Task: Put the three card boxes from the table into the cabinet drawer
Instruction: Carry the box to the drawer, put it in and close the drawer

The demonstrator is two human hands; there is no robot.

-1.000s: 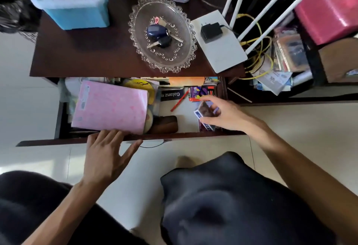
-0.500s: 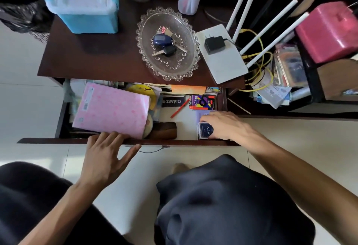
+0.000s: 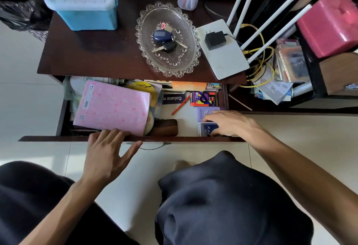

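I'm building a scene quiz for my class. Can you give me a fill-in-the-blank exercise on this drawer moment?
1. The right hand rests on the card boxes inside the open ____.
2. The clear beaded glass dish on the dark wooden cabinet top holds ____.
3. The left hand rests at the drawer's front edge, just below the ____ notebook.
4. The storage box with a white lid has a ____ body.

Missing words: drawer; keys; pink; blue

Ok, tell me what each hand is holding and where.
The right hand rests its fingers on the dark blue card box in the drawer; a closed grip cannot be told. The left hand lies open on the drawer's front edge.
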